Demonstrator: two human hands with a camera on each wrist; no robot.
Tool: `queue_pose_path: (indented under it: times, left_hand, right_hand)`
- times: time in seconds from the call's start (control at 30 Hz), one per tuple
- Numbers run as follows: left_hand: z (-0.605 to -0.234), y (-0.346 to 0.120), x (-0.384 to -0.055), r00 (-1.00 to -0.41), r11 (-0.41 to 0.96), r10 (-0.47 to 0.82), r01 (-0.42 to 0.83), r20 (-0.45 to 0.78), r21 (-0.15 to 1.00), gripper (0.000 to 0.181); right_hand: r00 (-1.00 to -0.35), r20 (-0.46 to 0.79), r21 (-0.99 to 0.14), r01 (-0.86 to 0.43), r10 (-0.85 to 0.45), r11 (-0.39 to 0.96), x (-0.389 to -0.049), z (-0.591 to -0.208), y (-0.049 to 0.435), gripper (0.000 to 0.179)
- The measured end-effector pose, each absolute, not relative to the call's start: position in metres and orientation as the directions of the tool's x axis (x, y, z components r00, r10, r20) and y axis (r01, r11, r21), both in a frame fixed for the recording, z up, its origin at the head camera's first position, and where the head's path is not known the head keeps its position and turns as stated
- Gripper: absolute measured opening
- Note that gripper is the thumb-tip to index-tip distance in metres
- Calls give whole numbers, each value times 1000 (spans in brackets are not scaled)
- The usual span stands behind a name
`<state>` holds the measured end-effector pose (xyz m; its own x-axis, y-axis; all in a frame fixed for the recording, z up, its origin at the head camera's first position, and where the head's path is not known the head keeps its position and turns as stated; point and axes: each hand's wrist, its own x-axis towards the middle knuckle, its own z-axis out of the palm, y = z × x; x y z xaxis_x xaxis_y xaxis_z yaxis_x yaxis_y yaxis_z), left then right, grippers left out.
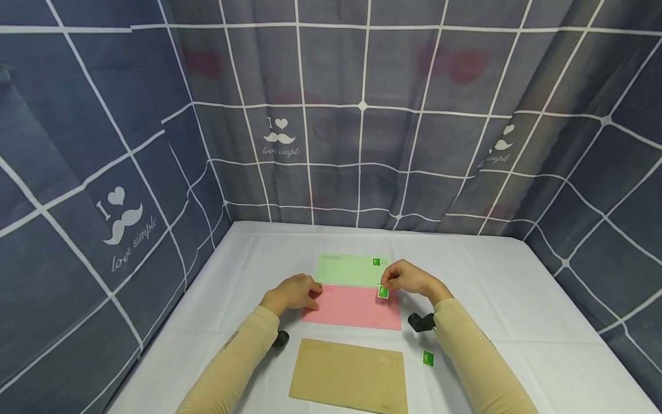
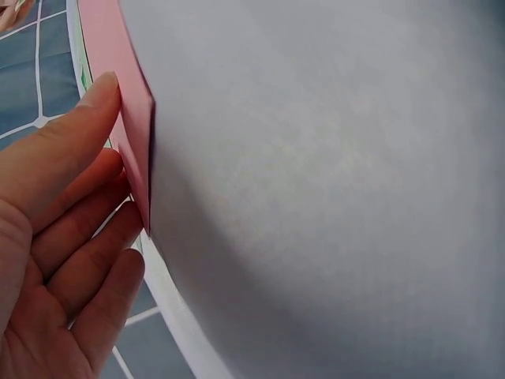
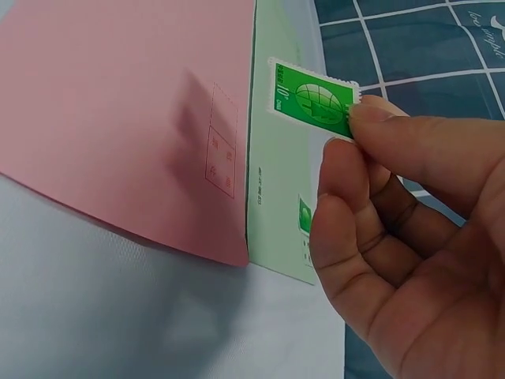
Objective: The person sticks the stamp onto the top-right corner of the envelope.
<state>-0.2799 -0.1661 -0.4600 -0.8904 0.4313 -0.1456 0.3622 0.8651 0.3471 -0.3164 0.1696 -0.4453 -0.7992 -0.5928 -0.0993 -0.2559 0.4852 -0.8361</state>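
In the head view my left hand point(image 1: 297, 292) rests at the left end of a pink envelope point(image 1: 346, 310), thumb and fingertips touching it. The left wrist view shows that hand point(image 2: 71, 213) with its fingers gently bent along the envelope's edge point(image 2: 140, 126). My right hand point(image 1: 411, 279) pinches a green postage stamp point(image 1: 383, 292) above the pink envelope's upper right. Close up, the stamp point(image 3: 312, 101) has a globe picture and perforated white edges, held at one end between thumb and finger. Printed boxes point(image 3: 222, 154) mark the envelope below it.
A light green envelope point(image 1: 346, 270) bearing a stamp point(image 1: 376, 261) lies behind the pink one. Nearer me is a brown envelope point(image 1: 349, 376), with a loose green stamp point(image 1: 428, 359) to its right. All lie on a white-covered table point(image 1: 207, 345); grid-patterned curtains point(image 1: 331, 138) surround it.
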Motion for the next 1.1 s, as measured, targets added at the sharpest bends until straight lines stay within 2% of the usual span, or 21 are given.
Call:
queue_pose_path:
  times: [0.4, 1.1]
  left_hand:
    - [-460, -166, -279, -896, 871, 419, 352, -145, 342, 47]
    - [-458, -166, -275, -905, 872, 401, 328, -145, 362, 48]
  right_hand:
    - [-807, -80, -779, -315, -585, 542, -319, -448, 158, 6]
    - [-802, -98, -745, -334, -590, 577, -323, -455, 148, 7]
